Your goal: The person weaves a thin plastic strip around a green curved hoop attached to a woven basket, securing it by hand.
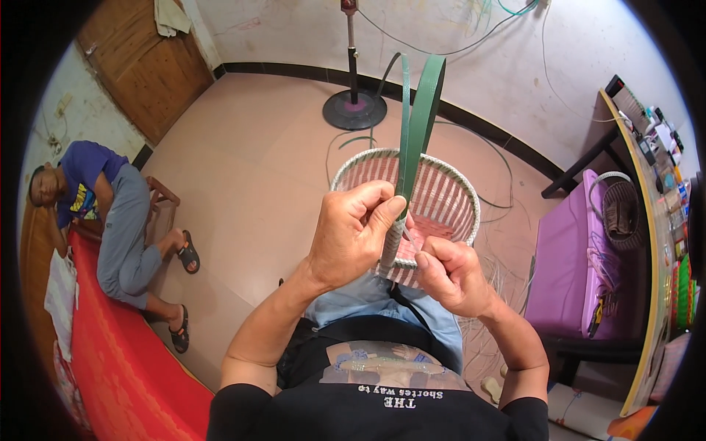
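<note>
Frame centre: my left hand pinches the green strap, my right hand a pale strand, apparently for tension.

A lived-in room, most likely in a home, is doubling as a place for basket handwork.
A plain wooden door is standing at the upper left with a pale cloth hanging over it, and scribbles are marking the whitish wall. A person in casual shorts and sandals is lounging sideways beside a red-covered surface, as people do at home. A loose cable is sagging along the wall, and a crowded table is holding small household-looking odds and ends above a purple bin. Thin strips are littering the tan floor near the woven basket, showing the craft side.
</note>
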`<action>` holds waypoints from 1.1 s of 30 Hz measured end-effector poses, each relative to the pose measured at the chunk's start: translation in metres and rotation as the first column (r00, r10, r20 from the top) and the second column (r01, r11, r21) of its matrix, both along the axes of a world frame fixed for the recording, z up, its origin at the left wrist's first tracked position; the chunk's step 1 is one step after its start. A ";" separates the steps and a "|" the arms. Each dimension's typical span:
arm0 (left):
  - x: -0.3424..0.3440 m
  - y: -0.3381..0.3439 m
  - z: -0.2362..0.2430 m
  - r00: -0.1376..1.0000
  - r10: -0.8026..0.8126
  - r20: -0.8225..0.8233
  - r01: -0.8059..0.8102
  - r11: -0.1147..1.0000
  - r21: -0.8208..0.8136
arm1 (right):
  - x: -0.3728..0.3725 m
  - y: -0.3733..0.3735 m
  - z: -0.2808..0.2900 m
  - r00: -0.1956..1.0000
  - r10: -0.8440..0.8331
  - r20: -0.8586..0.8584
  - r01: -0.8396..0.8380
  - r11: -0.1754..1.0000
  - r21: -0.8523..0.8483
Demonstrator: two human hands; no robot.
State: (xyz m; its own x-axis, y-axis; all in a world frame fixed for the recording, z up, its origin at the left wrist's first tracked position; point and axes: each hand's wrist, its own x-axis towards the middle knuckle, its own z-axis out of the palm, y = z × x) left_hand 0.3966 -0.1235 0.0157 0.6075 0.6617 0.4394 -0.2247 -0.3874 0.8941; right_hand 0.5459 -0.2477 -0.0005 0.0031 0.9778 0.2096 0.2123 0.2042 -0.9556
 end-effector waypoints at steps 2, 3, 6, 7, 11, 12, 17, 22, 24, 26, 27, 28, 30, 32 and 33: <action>-0.001 0.004 -0.001 1.000 -0.010 -0.019 0.010 1.000 0.012 | 0.000 0.002 -0.004 1.000 -0.012 -0.014 0.012 1.000 -0.004; -0.002 0.005 -0.001 0.999 -0.015 -0.030 0.016 1.000 0.016 | 0.001 0.002 -0.004 0.999 -0.021 -0.026 0.020 0.999 -0.025; -0.005 0.010 0.002 0.994 -0.090 -0.068 0.091 0.996 0.020 | 0.002 0.003 -0.002 0.998 -0.047 -0.034 0.045 0.997 -0.056; -0.006 0.012 0.004 0.992 -0.090 -0.090 0.093 0.995 0.028 | 0.003 0.004 0.000 0.999 -0.052 -0.016 0.051 0.998 -0.044; -0.007 0.011 0.009 0.985 -0.077 -0.155 0.093 0.991 0.095 | 0.001 0.015 0.007 0.986 -0.102 0.132 0.069 0.970 0.234; -0.007 0.010 0.009 0.985 -0.063 -0.160 0.083 0.989 0.122 | -0.001 0.016 0.009 0.987 -0.105 0.121 0.077 0.973 0.216; -0.006 0.007 0.011 0.988 0.005 -0.153 0.023 0.983 0.184 | -0.006 0.020 0.021 0.982 -0.144 0.123 0.136 0.988 0.074; -0.006 0.006 0.012 0.991 0.021 -0.135 0.007 0.980 0.201 | -0.007 0.027 0.027 0.982 -0.149 0.117 0.145 0.988 0.045; -0.007 0.005 0.011 0.991 0.027 -0.133 -0.001 0.982 0.191 | -0.007 0.031 0.027 0.987 -0.140 0.079 0.138 0.990 0.029; -0.008 0.002 0.009 0.988 0.055 -0.142 -0.029 0.983 0.184 | -0.008 0.033 0.026 0.991 -0.137 -0.005 0.137 0.990 0.039; -0.009 0.001 0.008 0.989 0.068 -0.129 -0.043 0.981 0.191 | -0.009 0.033 0.025 0.992 -0.125 -0.021 0.126 0.992 0.005; -0.009 0.001 0.007 0.990 0.059 -0.130 -0.037 0.985 0.169 | -0.009 0.033 0.025 0.992 -0.120 -0.034 0.119 0.993 -0.005; -0.008 0.001 0.004 0.994 0.041 -0.102 -0.026 0.990 0.139 | -0.010 0.032 0.025 0.991 -0.128 -0.033 0.126 0.990 -0.062; -0.007 0.000 0.000 0.998 0.003 -0.062 -0.002 1.000 0.024 | -0.010 0.028 0.027 0.991 -0.127 -0.051 0.121 0.987 -0.107; -0.006 0.000 -0.001 0.998 -0.013 -0.061 0.010 0.999 -0.042 | -0.009 0.026 0.030 0.990 -0.128 -0.056 0.120 0.984 -0.132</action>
State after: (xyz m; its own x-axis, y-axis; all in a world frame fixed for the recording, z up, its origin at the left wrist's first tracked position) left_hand 0.3905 -0.1233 0.0148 0.6399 0.6714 0.3738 -0.1737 -0.3475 0.9215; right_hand 0.5367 -0.2217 0.0290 0.1358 0.9877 0.0781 0.1657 0.0551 -0.9846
